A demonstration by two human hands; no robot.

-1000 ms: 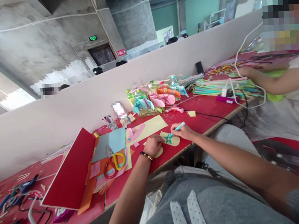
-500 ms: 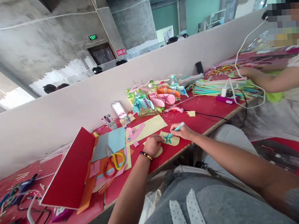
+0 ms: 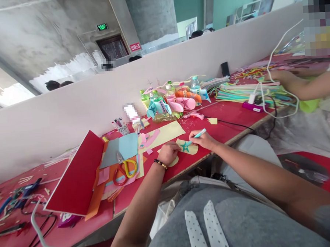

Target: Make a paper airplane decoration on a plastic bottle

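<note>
A pale yellow paper cutout (image 3: 193, 150) with a rounded right end lies near the table's front edge. It bears a teal star (image 3: 185, 147). My left hand (image 3: 168, 153) is closed, its fingertips gripping the cutout's left edge. Between the pinched fingers of my right hand (image 3: 204, 140) is a teal marker (image 3: 201, 133), slanted with its tip end over the star. Another yellow piece (image 3: 174, 161) shows partly under my left hand. Behind it lie a larger yellow sheet (image 3: 171, 131) and pink paper strips (image 3: 153, 139).
Scissors (image 3: 126, 172) lie on coloured paper at left, beside a standing red board (image 3: 78, 179). Decorated bottles (image 3: 160, 107) and a pink glue gun (image 3: 193, 115) sit behind. At right are a purple power strip (image 3: 253, 106) with cables and a co-worker's arm (image 3: 304, 85).
The camera view has shifted slightly. Both hands stay at the cutout, and the marker has moved only a little over the star.
</note>
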